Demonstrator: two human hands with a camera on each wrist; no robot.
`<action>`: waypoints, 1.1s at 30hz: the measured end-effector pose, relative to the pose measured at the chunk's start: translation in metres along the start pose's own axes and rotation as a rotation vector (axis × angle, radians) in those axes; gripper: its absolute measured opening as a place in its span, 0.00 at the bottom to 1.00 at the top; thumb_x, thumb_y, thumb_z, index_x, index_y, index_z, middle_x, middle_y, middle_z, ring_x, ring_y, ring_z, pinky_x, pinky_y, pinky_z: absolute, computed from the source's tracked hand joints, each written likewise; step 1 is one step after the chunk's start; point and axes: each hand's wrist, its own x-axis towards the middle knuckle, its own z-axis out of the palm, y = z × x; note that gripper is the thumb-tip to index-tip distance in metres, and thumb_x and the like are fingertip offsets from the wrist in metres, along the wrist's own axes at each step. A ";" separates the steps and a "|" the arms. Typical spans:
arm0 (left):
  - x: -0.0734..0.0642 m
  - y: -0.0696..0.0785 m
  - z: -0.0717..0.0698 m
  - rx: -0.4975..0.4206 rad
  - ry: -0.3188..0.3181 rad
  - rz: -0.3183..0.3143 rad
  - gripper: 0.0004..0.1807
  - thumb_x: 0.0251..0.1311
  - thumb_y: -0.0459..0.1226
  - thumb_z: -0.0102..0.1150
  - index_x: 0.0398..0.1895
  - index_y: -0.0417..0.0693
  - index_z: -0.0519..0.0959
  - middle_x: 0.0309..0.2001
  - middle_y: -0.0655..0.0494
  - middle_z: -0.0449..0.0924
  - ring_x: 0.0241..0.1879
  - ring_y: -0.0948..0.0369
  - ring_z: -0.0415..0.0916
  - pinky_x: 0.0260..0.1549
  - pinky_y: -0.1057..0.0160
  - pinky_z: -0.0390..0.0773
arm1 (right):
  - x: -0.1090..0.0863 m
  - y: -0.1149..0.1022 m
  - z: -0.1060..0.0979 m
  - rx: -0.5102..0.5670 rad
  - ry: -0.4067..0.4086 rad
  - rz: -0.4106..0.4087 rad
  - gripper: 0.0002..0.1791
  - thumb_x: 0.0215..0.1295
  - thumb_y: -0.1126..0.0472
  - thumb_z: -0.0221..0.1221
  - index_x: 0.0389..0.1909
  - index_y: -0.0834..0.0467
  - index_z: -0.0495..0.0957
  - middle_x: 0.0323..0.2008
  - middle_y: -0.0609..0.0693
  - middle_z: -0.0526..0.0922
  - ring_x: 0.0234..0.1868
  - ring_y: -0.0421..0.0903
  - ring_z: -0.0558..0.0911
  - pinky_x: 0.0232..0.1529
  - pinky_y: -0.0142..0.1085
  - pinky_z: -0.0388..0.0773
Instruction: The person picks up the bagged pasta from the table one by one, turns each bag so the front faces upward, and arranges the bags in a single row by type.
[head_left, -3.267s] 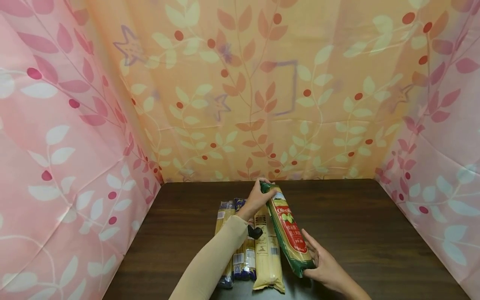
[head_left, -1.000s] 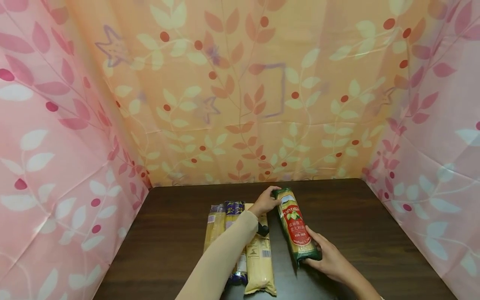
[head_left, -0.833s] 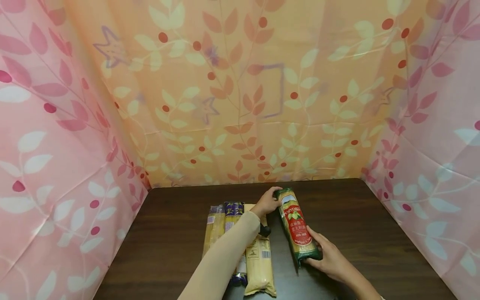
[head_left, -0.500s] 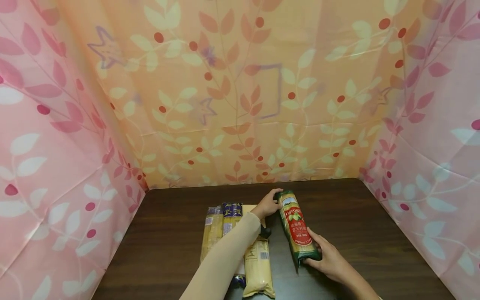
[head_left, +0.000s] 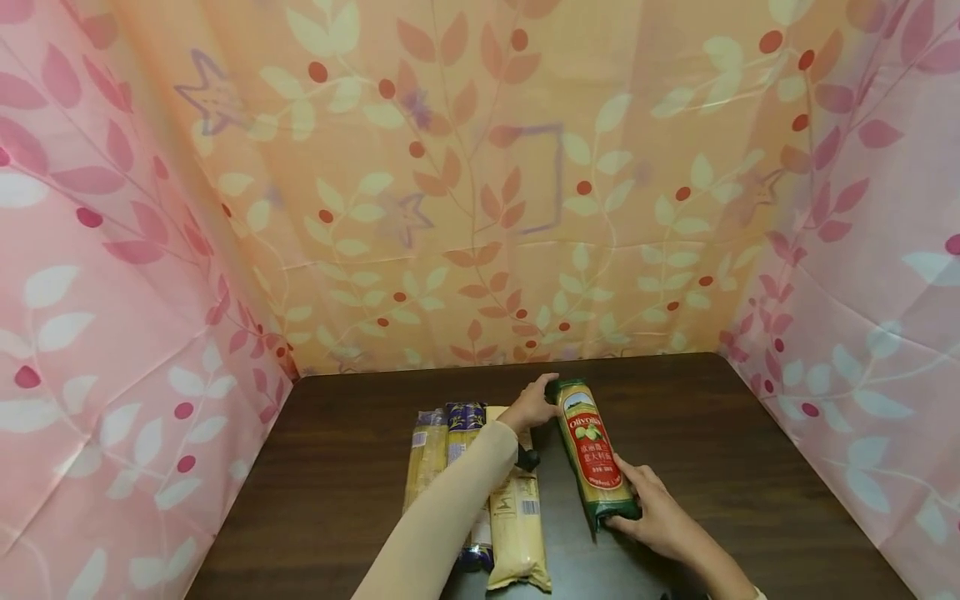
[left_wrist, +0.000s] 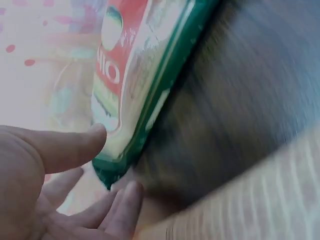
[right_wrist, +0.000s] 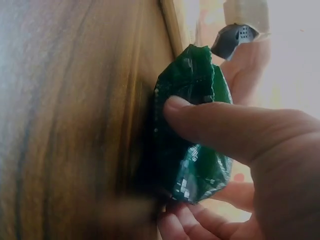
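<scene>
A long pack of spaghetti with a green edge and a red label lies at a slant over the dark table. My left hand is at its far end, thumb on the near side and fingers round the tip; in the left wrist view the green tip sits between thumb and fingers. My right hand grips the near end. The right wrist view shows its thumb pressed on the crumpled green end, fingers curled on the other side.
To the left on the table, a cream pasta pack, a purple-ended pack and a clear pack lie side by side, partly under my left sleeve. Patterned cloth hangs behind and at both sides.
Over three seconds ago the spaghetti pack was tilted above the cream pack's right edge; both hands have since brought it right and lower, apart from the row. In the last half second it hardly moves.
</scene>
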 end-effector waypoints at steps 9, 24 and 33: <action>-0.020 -0.004 -0.028 0.252 -0.049 0.074 0.27 0.79 0.38 0.61 0.78 0.50 0.72 0.76 0.44 0.69 0.78 0.43 0.60 0.69 0.43 0.72 | -0.004 0.001 0.001 -0.061 0.015 0.006 0.61 0.55 0.51 0.83 0.83 0.64 0.59 0.59 0.60 0.69 0.55 0.53 0.72 0.53 0.51 0.78; -0.052 -0.030 -0.058 0.480 -0.060 0.056 0.33 0.74 0.50 0.68 0.77 0.47 0.74 0.73 0.46 0.74 0.75 0.45 0.67 0.70 0.45 0.72 | -0.014 -0.028 0.004 -0.194 0.126 -0.206 0.50 0.53 0.53 0.84 0.75 0.65 0.73 0.64 0.57 0.76 0.63 0.61 0.74 0.57 0.65 0.76; -0.053 -0.037 -0.062 0.555 -0.078 0.071 0.39 0.72 0.56 0.68 0.78 0.47 0.73 0.73 0.48 0.75 0.75 0.47 0.68 0.72 0.48 0.71 | -0.014 -0.050 0.028 -0.197 0.140 -0.454 0.43 0.60 0.59 0.80 0.76 0.56 0.74 0.60 0.48 0.80 0.58 0.47 0.80 0.51 0.46 0.85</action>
